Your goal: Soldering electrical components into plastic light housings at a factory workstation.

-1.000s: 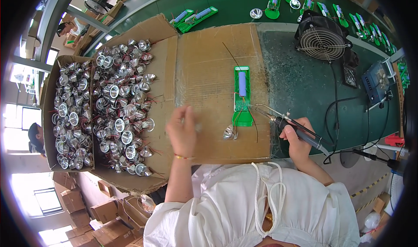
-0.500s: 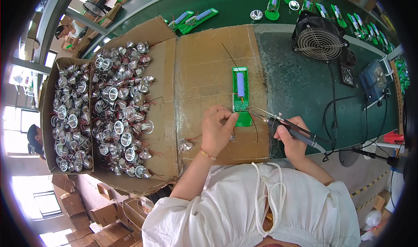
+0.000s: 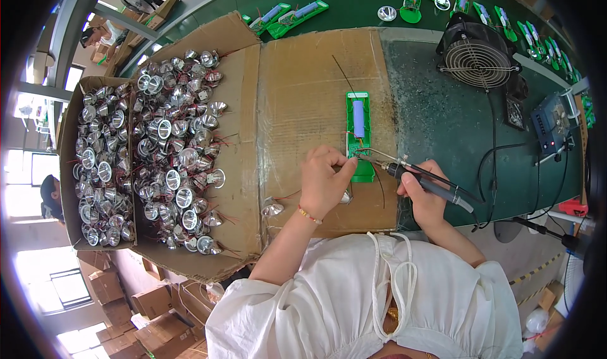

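Note:
On the cardboard in front of me lies a green plastic housing (image 3: 360, 173), with a blue-purple cylindrical battery (image 3: 359, 120) and a small circuit board at its lower middle. My right hand (image 3: 425, 198) grips a soldering iron (image 3: 418, 180) with a thin metal tube alongside, its tip over the board. The fingertips of my left hand (image 3: 327, 177) are pinched together at the board's left edge, close to the iron tip; what they hold is too small to make out. A silver reflector cup (image 3: 346, 197) is partly hidden behind this hand.
Cardboard boxes of silver reflector cups (image 3: 183, 198) with red wires stand at left; another loose cup (image 3: 272, 207) lies nearby. At right are a black fan (image 3: 478, 61), a blue soldering station (image 3: 551, 128) and cables. Green housings (image 3: 303, 18) line the far bench. Other people are at far left.
My left hand's pinched fingers have come up onto the board. The soldering iron tip has moved in over the board, close to them. The whole view has shifted slightly.

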Available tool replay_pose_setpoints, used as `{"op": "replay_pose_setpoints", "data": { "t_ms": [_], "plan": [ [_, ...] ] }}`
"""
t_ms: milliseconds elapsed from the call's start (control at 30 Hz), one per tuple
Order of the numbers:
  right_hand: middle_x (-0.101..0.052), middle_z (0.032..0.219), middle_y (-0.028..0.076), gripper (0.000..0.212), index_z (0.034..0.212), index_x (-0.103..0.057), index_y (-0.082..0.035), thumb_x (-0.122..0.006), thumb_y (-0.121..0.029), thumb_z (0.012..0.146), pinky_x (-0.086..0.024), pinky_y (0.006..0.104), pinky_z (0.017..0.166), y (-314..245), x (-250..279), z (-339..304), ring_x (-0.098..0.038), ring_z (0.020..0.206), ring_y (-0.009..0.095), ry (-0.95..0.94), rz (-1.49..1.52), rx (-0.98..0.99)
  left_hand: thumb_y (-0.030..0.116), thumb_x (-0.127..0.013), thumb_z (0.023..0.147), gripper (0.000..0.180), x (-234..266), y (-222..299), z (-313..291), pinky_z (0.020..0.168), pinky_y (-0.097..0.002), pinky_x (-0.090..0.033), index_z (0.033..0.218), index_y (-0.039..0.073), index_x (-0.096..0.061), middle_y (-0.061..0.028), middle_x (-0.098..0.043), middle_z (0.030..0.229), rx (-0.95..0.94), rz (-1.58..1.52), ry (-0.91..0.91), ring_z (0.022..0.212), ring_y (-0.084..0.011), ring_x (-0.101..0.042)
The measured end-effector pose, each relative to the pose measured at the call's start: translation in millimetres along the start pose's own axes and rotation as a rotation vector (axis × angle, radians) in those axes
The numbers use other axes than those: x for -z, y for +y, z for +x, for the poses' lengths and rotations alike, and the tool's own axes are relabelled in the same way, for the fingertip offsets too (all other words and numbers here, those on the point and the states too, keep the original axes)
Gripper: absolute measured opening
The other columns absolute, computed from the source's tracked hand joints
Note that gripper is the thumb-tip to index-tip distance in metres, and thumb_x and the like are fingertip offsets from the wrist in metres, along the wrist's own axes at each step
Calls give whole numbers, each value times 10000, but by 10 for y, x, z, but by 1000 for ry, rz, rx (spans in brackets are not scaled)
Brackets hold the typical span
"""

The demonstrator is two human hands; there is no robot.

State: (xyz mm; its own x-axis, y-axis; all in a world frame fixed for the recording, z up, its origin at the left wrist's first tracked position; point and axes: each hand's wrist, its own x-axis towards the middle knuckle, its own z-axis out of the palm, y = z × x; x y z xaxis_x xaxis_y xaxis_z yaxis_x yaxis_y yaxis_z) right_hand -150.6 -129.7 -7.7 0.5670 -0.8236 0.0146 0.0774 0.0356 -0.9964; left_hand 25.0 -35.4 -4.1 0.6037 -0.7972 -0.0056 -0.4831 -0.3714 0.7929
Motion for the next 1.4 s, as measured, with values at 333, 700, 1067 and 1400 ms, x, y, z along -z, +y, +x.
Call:
{"op": "replay_pose_setpoints", "data": {
  "t_ms": [333,700,1067,1400],
  "plan": [
    [-556,656,60,95,827,-485,-7,-565,-57,819,-433,209,487,-11,13,-1,-546,555,97,-3,20,-30,165,-664,707,163,-11,31,5,662,-357,-394,597,55,-616,-65,-565,685,8,2,20,728,-248,-510],
    [-549,670,72,115,862,-466,1,-558,-54,820,-427,210,488,-29,62,-26,-541,548,117,69,35,92,160,-664,705,162,3,-7,19,668,-353,-394,602,44,-616,-74,-563,672,26,-35,8,722,-246,-506],
    [-576,652,72,135,829,-464,-5,-580,-72,814,-417,199,518,18,314,111,-531,561,88,182,95,54,208,-648,726,175,235,128,-49,527,-307,-460,712,33,-649,-114,-616,667,-57,19,-43,547,-242,-587],
    [-583,681,72,134,836,-480,1,-595,-60,805,-454,222,542,-6,338,220,-559,587,96,183,121,-90,252,-576,750,216,73,264,2370,561,-357,-496,702,69,-679,-153,-613,633,-292,383,48,554,-287,-609]
  ]
}}
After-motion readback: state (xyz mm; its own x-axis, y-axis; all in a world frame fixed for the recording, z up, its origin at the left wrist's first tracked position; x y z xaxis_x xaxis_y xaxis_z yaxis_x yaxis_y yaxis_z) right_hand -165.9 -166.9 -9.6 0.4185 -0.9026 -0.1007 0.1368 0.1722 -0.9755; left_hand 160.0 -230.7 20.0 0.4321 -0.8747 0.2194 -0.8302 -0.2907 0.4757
